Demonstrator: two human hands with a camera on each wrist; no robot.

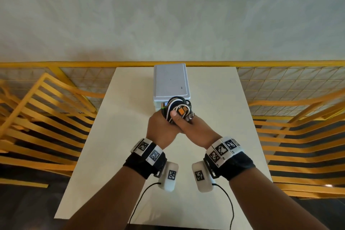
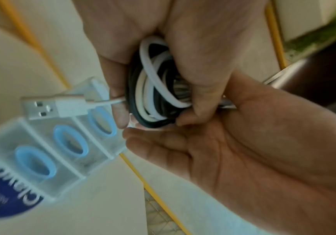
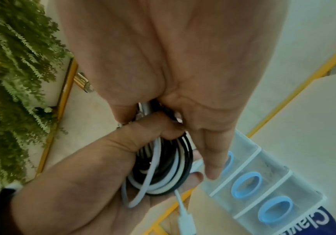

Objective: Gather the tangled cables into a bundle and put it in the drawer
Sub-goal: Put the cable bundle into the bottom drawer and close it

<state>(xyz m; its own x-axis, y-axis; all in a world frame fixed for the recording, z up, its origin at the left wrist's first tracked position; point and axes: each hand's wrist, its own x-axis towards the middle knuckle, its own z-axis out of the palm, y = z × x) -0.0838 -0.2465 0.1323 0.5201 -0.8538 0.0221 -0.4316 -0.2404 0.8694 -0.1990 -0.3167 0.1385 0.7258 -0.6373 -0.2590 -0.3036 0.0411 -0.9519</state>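
Cables, black and white, sat coiled in a tight bundle held above the counter, just in front of the small white drawer unit. Both hands were wrapped round it: the left hand cupped the coil from below with fingers curled up its side, and the right hand clamped over the top, thumb pressing the loops down. From the left wrist view, a white USB plug stuck out free of the coil on a short tail. The unit's three clear drawers with blue ring pulls all looked closed.

That seemed to me the trouble ahead. Someone had to let go to pull a drawer open, and a springy coil held by one hand could well loosen and spill loops. The dangling plug might also catch on the drawer's edge.
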